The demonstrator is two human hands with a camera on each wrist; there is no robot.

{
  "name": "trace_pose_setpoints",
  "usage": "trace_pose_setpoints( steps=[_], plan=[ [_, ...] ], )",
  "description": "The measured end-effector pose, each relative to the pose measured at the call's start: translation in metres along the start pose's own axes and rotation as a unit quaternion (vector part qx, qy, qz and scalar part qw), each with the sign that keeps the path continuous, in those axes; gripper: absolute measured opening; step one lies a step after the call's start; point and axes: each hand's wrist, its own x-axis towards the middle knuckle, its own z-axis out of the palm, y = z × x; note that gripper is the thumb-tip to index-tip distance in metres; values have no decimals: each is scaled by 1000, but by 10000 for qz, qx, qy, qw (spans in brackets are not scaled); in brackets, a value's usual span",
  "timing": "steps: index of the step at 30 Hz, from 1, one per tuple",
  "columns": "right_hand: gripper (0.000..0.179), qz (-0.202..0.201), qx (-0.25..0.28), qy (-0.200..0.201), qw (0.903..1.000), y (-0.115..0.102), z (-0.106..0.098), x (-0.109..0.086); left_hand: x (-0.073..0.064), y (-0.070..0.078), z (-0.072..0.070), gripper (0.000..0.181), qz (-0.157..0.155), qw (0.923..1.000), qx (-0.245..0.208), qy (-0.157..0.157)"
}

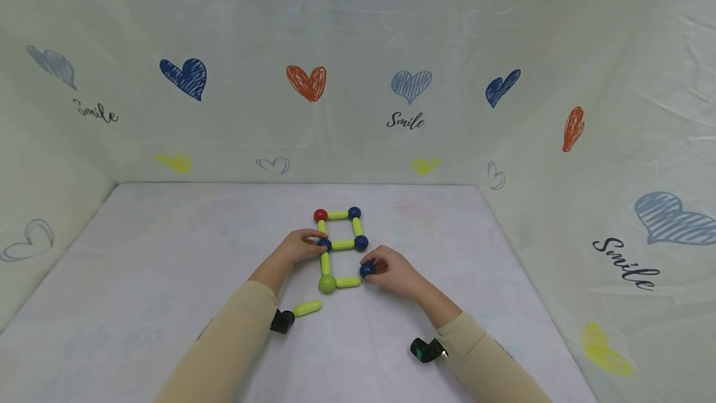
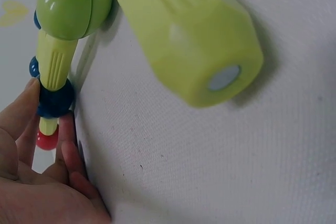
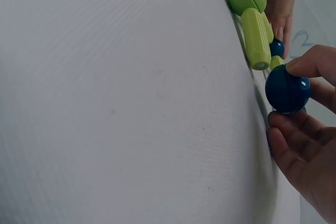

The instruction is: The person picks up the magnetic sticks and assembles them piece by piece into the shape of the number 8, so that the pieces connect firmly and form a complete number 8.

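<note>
A flat frame of yellow-green magnetic rods (image 1: 343,245) and balls lies on the table. Red (image 1: 320,215) and blue balls are its upper corners, with a green ball (image 1: 327,283) at its lower left. My left hand (image 1: 295,247) grips the blue ball (image 2: 56,100) at the left middle joint, thumb on one side and fingers on the other. My right hand (image 1: 396,271) pinches a separate blue ball (image 3: 286,90) between thumb and fingers. That ball is close to the free end of the bottom rod (image 1: 348,282), which extends right from the green ball.
One loose yellow-green rod (image 1: 307,308) lies below the frame, beside the black left wrist camera (image 1: 282,321). Another black camera (image 1: 427,350) sits at the right wrist. A pale curtain (image 1: 358,36) printed with hearts surrounds the white table (image 1: 140,235).
</note>
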Motion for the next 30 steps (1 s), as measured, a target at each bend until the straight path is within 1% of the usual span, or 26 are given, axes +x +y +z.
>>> trace_pose_setpoints(
  steps=[8,19,26,30],
  plan=[
    [27,26,-195,-131,9997,2,1,-1,0,-2,-1,36,95,9999,88,-12],
    [25,-34,-163,-329,9993,3,0,0,3,-2,0,36,24,10000,48,39],
    [26,-1,-124,-405,9991,7,1,-1,1,-4,-1,34,256,9996,-99,-36],
    [26,-51,-84,-496,9987,7,2,-1,3,-5,0,34,235,9997,-113,-19]
  ],
)
